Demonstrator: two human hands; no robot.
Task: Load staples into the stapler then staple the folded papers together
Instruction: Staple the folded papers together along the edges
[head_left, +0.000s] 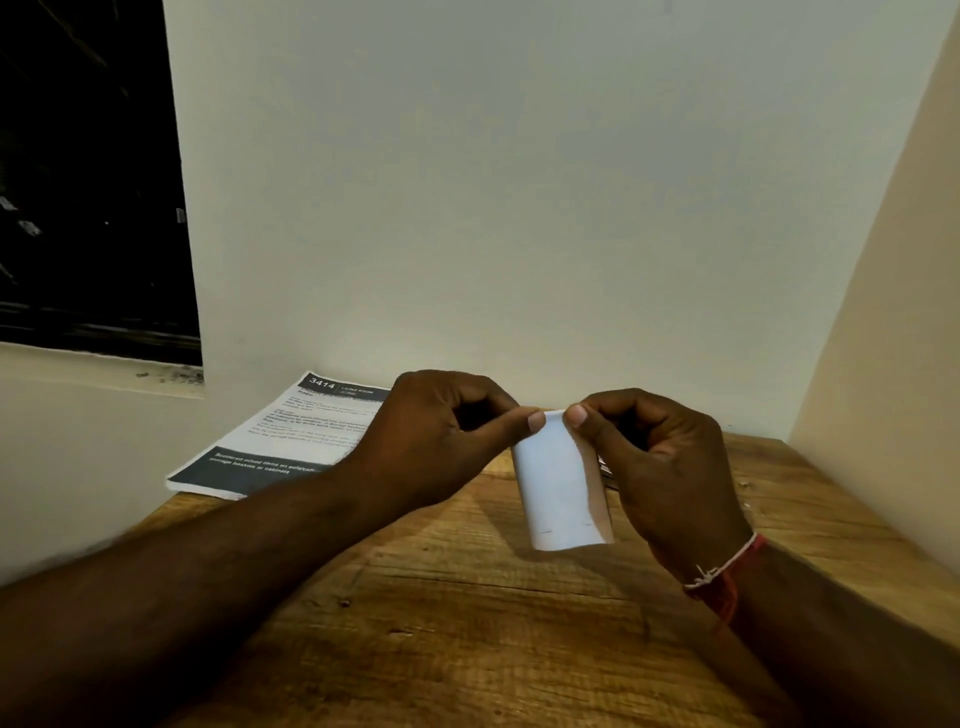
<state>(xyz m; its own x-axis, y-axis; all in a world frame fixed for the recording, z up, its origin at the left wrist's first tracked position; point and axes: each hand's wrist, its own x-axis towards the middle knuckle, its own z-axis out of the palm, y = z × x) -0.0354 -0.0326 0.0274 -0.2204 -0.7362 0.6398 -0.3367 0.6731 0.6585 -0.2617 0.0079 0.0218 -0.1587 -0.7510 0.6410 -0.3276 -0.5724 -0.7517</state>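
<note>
folded papers (563, 488) held up above wooden table (467, 613), left hand (441, 441) pinching their top left corner, right hand (660, 462) pinching top right, two staples near bottom edge, printed booklet (291, 436) left of papers

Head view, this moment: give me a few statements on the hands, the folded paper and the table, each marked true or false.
1. Both hands pinch the top edge of the folded paper. True: the left hand and right hand each grip it between thumb and finger.
2. The folded paper lies flat on the wooden table. False: it is held up above it.
3. Two small staple marks show near the paper's lower edge. True.
4. A printed booklet lies at the table's far right. False: it lies at the far left, by the wall.
5. The wrist thread is on the left wrist. False: it is on the right.
</note>
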